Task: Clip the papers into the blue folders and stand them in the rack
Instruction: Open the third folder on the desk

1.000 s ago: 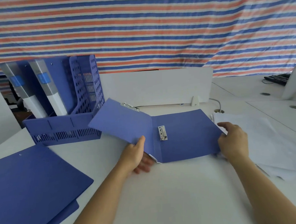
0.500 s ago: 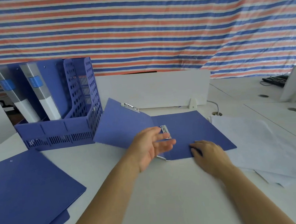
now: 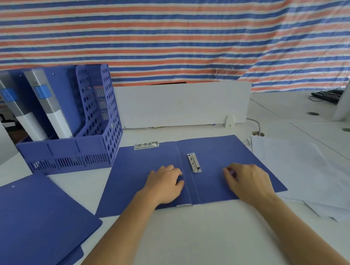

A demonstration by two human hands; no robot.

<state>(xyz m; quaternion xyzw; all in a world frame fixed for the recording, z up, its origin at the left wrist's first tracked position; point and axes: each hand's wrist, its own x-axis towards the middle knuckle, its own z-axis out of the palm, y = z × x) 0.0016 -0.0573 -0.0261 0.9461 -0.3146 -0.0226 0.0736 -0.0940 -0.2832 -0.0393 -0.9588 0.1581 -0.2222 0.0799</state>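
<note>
The open folder [image 3: 144, 176] lies flat under both hands, left hand [image 3: 165, 184] and right hand [image 3: 248, 181].

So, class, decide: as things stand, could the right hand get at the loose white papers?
Probably yes. The right hand rests on the right half of the open folder. The papers lie uncovered just to its right, with nothing between them.
</note>
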